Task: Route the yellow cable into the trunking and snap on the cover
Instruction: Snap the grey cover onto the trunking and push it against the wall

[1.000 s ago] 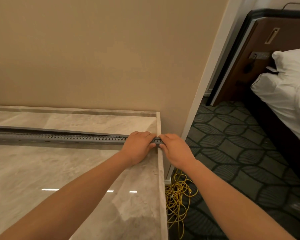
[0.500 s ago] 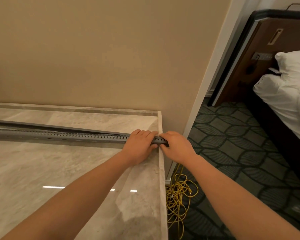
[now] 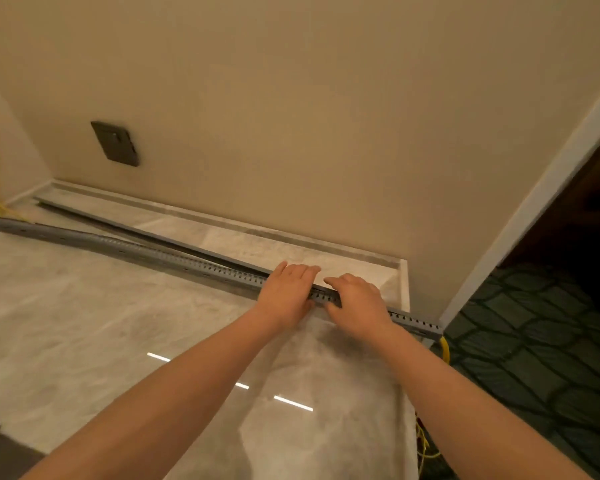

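Trunking [image 3: 174, 259], with yellow cable [image 3: 445, 349] trailing from its end beyond the right hand [image 3: 359, 303], runs lengthwise leftward past the left hand [image 3: 286, 292], both hands clasped over it side by side, so pressing likely proceeds leftward, left hand nearer.
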